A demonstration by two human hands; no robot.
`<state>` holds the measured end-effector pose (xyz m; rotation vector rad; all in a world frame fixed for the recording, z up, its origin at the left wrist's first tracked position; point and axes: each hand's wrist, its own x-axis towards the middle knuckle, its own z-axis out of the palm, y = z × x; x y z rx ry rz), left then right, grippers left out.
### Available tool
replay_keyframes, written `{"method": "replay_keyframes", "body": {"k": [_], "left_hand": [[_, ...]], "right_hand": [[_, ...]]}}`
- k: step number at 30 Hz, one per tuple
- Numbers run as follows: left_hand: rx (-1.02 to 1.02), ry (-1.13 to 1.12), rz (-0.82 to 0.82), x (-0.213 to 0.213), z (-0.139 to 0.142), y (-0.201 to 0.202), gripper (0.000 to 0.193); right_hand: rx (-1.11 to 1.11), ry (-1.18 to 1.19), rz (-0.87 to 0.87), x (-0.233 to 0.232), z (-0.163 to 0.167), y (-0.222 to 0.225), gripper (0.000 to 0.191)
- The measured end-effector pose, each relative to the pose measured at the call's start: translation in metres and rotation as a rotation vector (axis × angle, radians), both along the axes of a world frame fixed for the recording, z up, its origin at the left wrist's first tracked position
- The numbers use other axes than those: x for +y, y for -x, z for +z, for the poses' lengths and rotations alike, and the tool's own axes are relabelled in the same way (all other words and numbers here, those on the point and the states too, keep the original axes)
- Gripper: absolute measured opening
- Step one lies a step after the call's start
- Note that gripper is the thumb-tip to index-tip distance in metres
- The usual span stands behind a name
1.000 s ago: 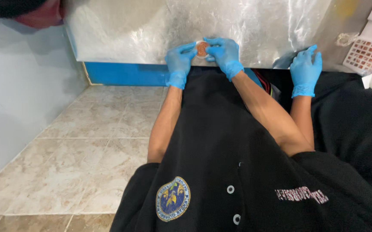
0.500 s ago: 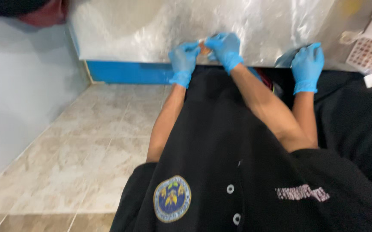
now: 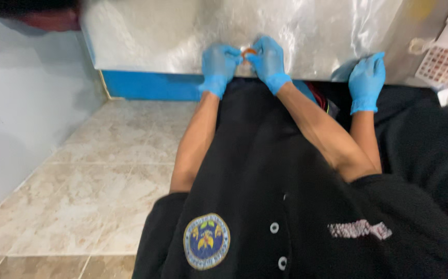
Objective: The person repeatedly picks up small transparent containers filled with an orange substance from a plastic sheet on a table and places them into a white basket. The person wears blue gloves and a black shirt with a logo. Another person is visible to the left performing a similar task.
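Fingers of left hand and right hand pinch small orange piece between them, at near edge of foil-covered surface. Hands moved slightly along edge since before; grip unchanged. Another person's gloved hand rests nearby.

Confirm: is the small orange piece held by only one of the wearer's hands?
No, both the left hand and right hand pinch the small orange piece between their fingertips.
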<state>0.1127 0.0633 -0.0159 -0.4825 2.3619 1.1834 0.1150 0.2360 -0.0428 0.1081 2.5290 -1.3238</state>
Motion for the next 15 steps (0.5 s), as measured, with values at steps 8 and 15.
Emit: {"method": "replay_keyframes", "body": {"k": [8,15], "left_hand": [[0.148,-0.142,0.106,0.009,-0.011,-0.024,0.018],[0.090,-0.513,0.074,0.009,-0.007,-0.010,0.047]], "right_hand": [[-0.419,0.215,-0.033,0.016,0.001,-0.006,0.042],[-0.363,0.387,0.065,0.031,0.009,0.018,0.038]]}}
